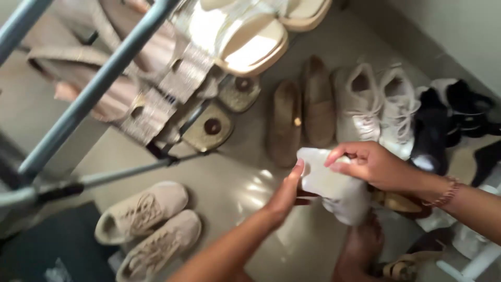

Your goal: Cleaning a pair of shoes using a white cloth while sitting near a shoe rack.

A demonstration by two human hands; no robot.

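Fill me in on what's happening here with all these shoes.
A person holds a white cloth in both hands: the left hand supports its near edge and the right hand pinches its top. On the floor lie brown loafers, white sneakers and beige sneakers, beside a metal rack.

Sandals (250, 31) cut off at top.

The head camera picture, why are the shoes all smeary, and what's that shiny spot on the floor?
Head view: motion blur smears the brown shoes and both hands; daylight glares off the floor and washes out the pale sandals at top; the white cloth looks soft.
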